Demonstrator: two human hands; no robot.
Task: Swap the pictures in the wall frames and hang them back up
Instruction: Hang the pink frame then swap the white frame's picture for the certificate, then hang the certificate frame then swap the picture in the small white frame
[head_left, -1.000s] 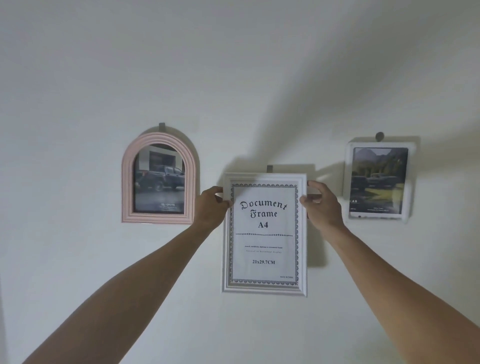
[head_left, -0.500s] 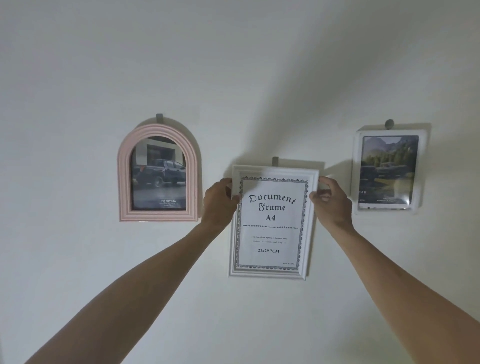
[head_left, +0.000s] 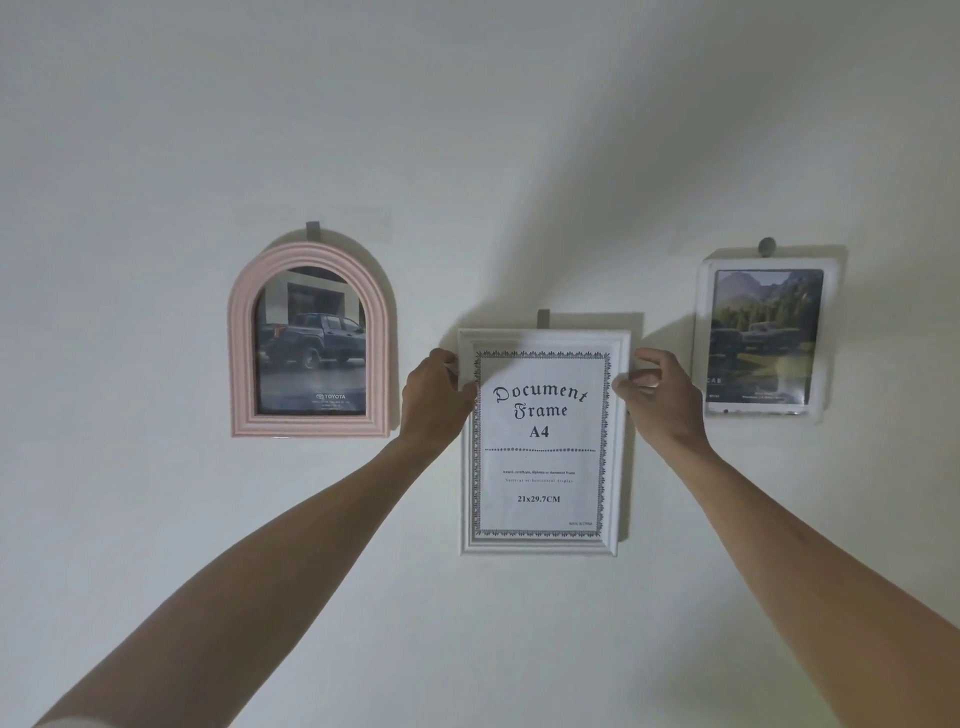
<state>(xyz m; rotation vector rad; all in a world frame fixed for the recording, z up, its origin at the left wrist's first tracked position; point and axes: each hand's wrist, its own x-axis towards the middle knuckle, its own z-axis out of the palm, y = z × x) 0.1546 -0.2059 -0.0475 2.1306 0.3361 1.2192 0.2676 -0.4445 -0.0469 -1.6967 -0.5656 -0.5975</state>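
Observation:
A white document frame (head_left: 540, 543) with an "A4" insert sheet hangs upright at the middle of the wall, under a grey hook (head_left: 543, 317). My left hand (head_left: 434, 397) grips its upper left edge. My right hand (head_left: 660, 397) pinches its upper right edge with thumb and fingers. To the left hangs a pink arched frame (head_left: 310, 423) with a dark pickup truck picture. On the right hangs a white rounded frame (head_left: 702, 338) showing vehicles before mountains.
The wall (head_left: 467, 130) is plain white. A grey hook (head_left: 312, 231) holds the pink frame and a round grey hook (head_left: 767, 246) holds the right frame. My two forearms reach up from the lower corners.
Both hands stay on the document frame's upper edges. The frame sat slightly tilted before and now hangs straighter. My view has shifted a little.

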